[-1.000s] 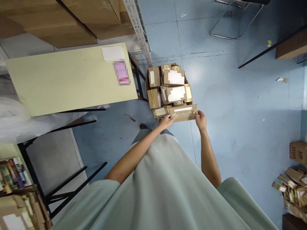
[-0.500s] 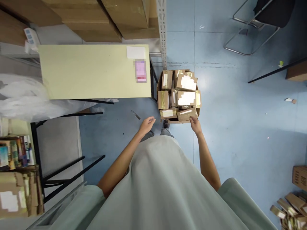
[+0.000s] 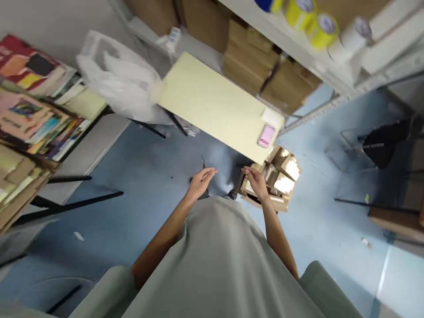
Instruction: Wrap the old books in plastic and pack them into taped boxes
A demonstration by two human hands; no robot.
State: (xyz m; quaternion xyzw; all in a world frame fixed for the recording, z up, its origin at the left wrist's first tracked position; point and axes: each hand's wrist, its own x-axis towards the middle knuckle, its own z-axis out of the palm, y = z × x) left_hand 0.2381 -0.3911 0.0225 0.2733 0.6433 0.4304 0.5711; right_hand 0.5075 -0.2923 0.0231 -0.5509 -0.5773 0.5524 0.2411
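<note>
My left hand (image 3: 199, 183) hovers in front of my body, its fingers stretched out and holding nothing. Just beyond its fingertips a small slim tool (image 3: 203, 161), perhaps a utility knife, lies on the blue floor. My right hand (image 3: 256, 183) is also open and empty, in front of the near left side of a large carton (image 3: 281, 205) on the floor. That carton is filled with several small brown boxes (image 3: 285, 183) bearing white labels. The right hand and the table corner hide part of it.
A pale yellow table (image 3: 212, 104) stands ahead, carrying a blurred pink item (image 3: 266, 135) and a white piece (image 3: 270, 115). White plastic bags (image 3: 121, 84) and stacked books (image 3: 43, 121) are at left. Yellow tape rolls (image 3: 321, 31) sit on a shelf at upper right; a chair (image 3: 386, 143) stands right.
My view has swung leftward and tilted, bringing more books and the tape shelf in. My right hand has left the carton's near edge and moved inward, closer to my left hand.
</note>
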